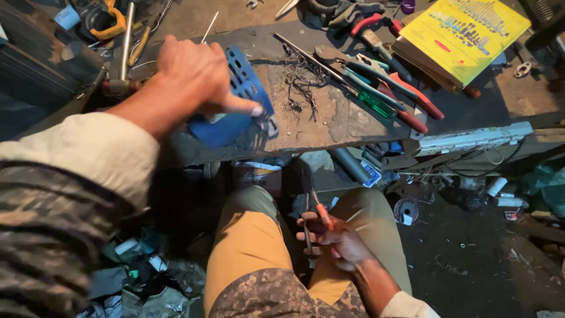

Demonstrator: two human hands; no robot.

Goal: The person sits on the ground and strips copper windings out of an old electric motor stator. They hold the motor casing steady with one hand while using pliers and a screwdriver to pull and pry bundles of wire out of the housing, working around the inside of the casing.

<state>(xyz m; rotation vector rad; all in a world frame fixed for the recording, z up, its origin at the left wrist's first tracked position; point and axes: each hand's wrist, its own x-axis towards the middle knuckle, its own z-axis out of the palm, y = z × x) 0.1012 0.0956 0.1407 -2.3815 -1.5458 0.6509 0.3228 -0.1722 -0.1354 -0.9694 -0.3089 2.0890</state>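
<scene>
Cluttered with pliers and wire scraps, a worn wooden workbench (329,126) is stretching across a dim workshop, a yellow printed card (465,29) lying at its far right. On it, the left hand (191,76) is closing around a blue perforated plastic piece (238,103), forefinger extended along it. Down between the knees, the right hand (338,241) is gripping small orange-handled pliers (315,215).

Cluttered repair workshop, worn worktop (329,126) strewn with pliers (385,88), screwdrivers (365,97), wire scraps (300,79), yellow parts box (465,29), dirty floor (471,253) littered with debris and small parts
</scene>
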